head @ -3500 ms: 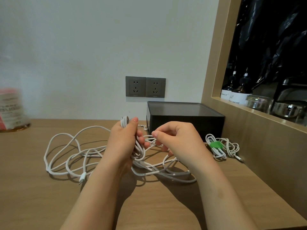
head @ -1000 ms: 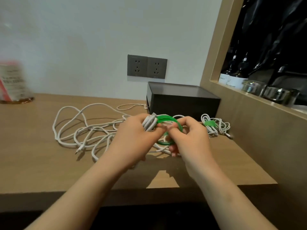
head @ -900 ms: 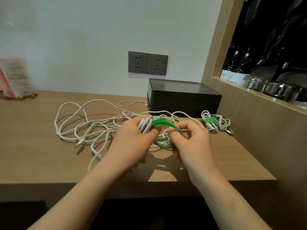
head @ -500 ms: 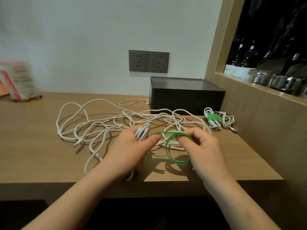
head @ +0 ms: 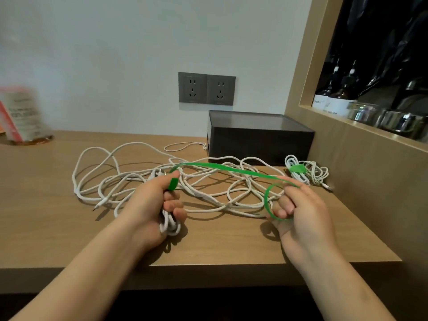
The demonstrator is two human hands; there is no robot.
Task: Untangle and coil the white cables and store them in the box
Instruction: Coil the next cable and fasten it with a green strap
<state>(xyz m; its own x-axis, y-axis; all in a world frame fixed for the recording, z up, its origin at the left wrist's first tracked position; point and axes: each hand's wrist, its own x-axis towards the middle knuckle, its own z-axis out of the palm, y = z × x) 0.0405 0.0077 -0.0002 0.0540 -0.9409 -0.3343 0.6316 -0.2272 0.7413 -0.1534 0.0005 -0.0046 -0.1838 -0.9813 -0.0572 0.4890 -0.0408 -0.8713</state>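
1. Head view showed the left hand (head: pixel 152 205) closed around a small coil (head: pixel 170 224) of white cable. It was held low near the front edge of the table (head: pixel 46 216), and its thumb pressed one end of a green strap (head: pixel 231 169) against the top of the coil.
2. From that thumb the strap ran as a taut band across to the right hand (head: pixel 301 212), which pinched it between thumb and forefinger. The spare end curled in a loop around the right fingers.
3. Both hands were well apart, with the strap stretched between them.
4. Beneath the strap, loose white cables (head: pixel 208 188) lay tangled on the table, spreading from the middle to the left. Whether the coil joined that tangle could not be told.
5. A dark box (head: pixel 259 137) sat behind the tangle, against the wall and towards the right.
6. A finished bundle (head: pixel 311 173) of white cable, bound with a green tie, lay on the table just beside the box's front right corner.
7. Two grey sockets (head: pixel 206 89) were on the wall above the box. Bottles (head: pixel 335 98) stood in a recess at the right, and a blurred container (head: pixel 20 117) stood at the far left.
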